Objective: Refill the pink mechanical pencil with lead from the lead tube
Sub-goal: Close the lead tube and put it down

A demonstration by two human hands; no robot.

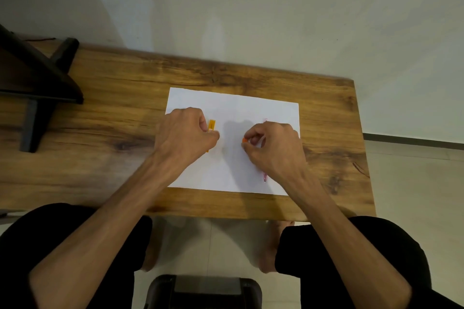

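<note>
The pink mechanical pencil (265, 177) lies under the right hand (272, 148), which pinches a small orange cap (244, 140); the left hand (184, 134) grips the orange lead tube (211, 125), likely steadying it for opening.

Matt white paper sheet (233, 108) lies on grained wood table (125, 98).

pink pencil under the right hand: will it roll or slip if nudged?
The slim pink mechanical pencil looks round, so probably rolls sideways easily. It lies on smooth white paper, likely low friction. Probably light. The right hand hides most of it.
</note>
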